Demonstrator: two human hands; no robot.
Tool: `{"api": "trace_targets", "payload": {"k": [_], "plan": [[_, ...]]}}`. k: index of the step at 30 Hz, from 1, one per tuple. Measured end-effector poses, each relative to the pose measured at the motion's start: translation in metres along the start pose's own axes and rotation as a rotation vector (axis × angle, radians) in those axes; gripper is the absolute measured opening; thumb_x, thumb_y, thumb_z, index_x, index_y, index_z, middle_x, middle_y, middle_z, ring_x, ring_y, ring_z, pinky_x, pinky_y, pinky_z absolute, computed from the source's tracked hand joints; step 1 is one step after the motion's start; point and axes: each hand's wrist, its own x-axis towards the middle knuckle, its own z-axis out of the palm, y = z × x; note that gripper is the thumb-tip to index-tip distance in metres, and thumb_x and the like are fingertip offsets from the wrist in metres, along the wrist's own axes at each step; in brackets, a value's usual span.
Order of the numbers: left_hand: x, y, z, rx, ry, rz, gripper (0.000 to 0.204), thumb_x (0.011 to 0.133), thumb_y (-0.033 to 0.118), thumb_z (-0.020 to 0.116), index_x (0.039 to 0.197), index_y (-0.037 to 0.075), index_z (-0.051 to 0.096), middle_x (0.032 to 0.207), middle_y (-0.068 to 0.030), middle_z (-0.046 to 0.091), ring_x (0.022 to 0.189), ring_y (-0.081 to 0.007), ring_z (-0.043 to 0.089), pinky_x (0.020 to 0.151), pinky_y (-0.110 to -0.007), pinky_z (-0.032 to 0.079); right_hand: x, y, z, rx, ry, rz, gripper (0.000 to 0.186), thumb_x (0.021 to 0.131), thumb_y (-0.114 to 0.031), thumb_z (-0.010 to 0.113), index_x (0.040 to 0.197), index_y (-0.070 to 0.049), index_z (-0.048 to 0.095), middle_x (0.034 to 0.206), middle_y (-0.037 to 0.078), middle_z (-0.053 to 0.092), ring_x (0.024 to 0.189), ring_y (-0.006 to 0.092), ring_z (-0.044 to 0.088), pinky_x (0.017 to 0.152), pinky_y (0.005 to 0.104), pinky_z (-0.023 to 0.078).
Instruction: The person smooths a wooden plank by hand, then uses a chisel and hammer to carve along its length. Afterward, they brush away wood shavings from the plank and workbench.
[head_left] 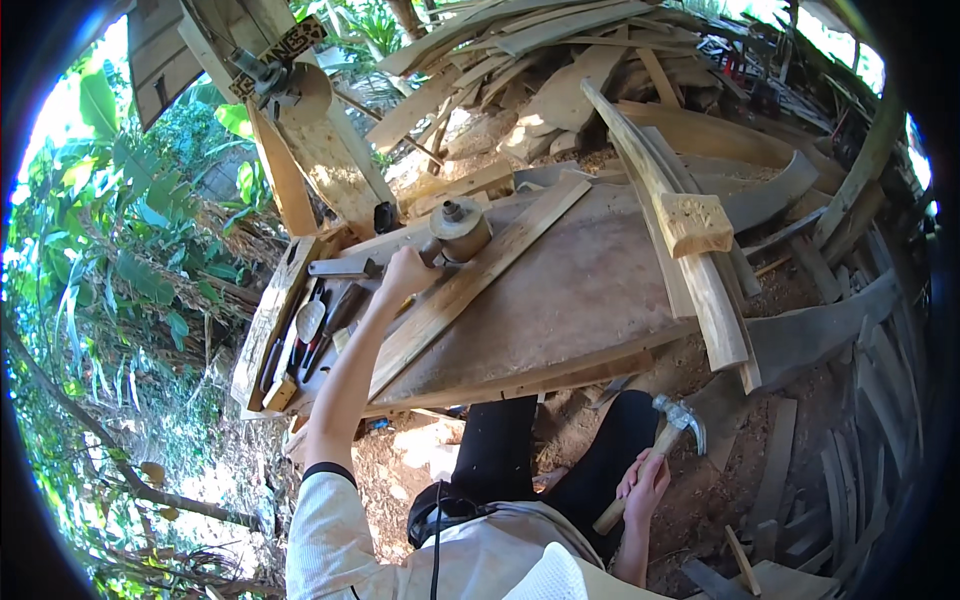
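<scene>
While boards lie heaped across the far side in a wood pile (575,105), a broad bench (570,290) fills the middle of the scene. A pale post (335,160) rises at its far left, and long timbers (712,300) lie over its right end with a squared block (697,225) on top. A narrow plank (500,265) runs slantwise over the bench, near left to far right, between the left hand (408,272) and the bench's wide right part. Just beyond that hand, on the same side of the plank, stands a round pot (460,235). Nearer and to the left lie a grey metal tool (340,268), a dark handle (350,303) and a pale spoon-shaped piece (310,320).

At the near right, off the bench and beside the person's right leg (612,440), the right hand (645,485) holds a hammer (662,442), fingers wrapped round its wooden handle. Its long axis slants from the butt at near left to the head at far right; the striking face points left, and the claw curves right and nearward.

The left fingers are curled on a brown piece (432,250) touching the pot; whether the two are joined cannot be told, as the hand covers much of it. The right fingers hide the handle's middle. The post's top is cut off.
</scene>
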Motion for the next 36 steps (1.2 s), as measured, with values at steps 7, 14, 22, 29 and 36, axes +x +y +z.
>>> {"api": "trace_targets", "payload": {"k": [7, 14, 22, 29, 36], "plan": [[-0.003, 0.006, 0.003, 0.003, 0.034, -0.035, 0.046, 0.072, 0.033, 0.078, 0.087, -0.011, 0.071, 0.088, -0.0338, 0.070, 0.088, -0.0443, 0.072, 0.079, -0.048, 0.058, 0.000, -0.003, -0.004, -0.026, 0.010, 0.002, 0.038, 0.110, -0.043, 0.040, 0.101, -0.007, 0.051, 0.062, -0.001, 0.040, 0.040, 0.0071, 0.036, 0.034, 0.0241, 0.033], [-0.014, -0.001, -0.034, -0.010, 0.008, 0.046, 0.041, 0.070, 0.031, 0.080, 0.081, -0.008, 0.071, 0.085, -0.0297, 0.071, 0.084, -0.0409, 0.073, 0.078, -0.047, 0.057, 0.002, -0.002, 0.003, -0.012, -0.003, 0.020, 0.039, 0.109, -0.045, 0.040, 0.101, -0.008, 0.051, 0.062, -0.001, 0.040, 0.040, 0.0076, 0.036, 0.034, 0.0242, 0.033], [-0.035, -0.048, -0.086, 0.250, 0.098, 0.021, 0.038, 0.067, 0.021, 0.078, 0.087, -0.011, 0.072, 0.092, -0.0298, 0.071, 0.092, -0.0414, 0.072, 0.085, -0.047, 0.057, 0.008, -0.005, 0.004, -0.033, -0.001, 0.018, 0.042, 0.109, -0.047, 0.041, 0.101, -0.007, 0.050, 0.062, -0.001, 0.039, 0.040, 0.0074, 0.035, 0.034, 0.0246, 0.033], [-0.053, -0.101, -0.087, 0.163, -0.102, -0.143, 0.039, 0.067, 0.024, 0.078, 0.084, -0.011, 0.071, 0.084, -0.0304, 0.070, 0.080, -0.0406, 0.072, 0.074, -0.047, 0.058, 0.012, 0.000, 0.011, -0.027, -0.011, 0.042, 0.040, 0.110, -0.044, 0.039, 0.103, -0.007, 0.051, 0.062, -0.001, 0.039, 0.040, 0.0068, 0.035, 0.034, 0.0240, 0.032], [-0.096, 0.016, -0.107, 0.001, 0.244, 0.251, 0.029, 0.087, 0.027, 0.074, 0.083, -0.001, 0.072, 0.065, -0.0209, 0.065, 0.058, -0.0345, 0.065, 0.057, -0.042, 0.050, 0.007, -0.008, 0.007, -0.100, -0.012, -0.026, 0.038, 0.110, -0.043, 0.039, 0.103, -0.007, 0.051, 0.062, -0.001, 0.040, 0.040, 0.0075, 0.036, 0.035, 0.0247, 0.033]]}}
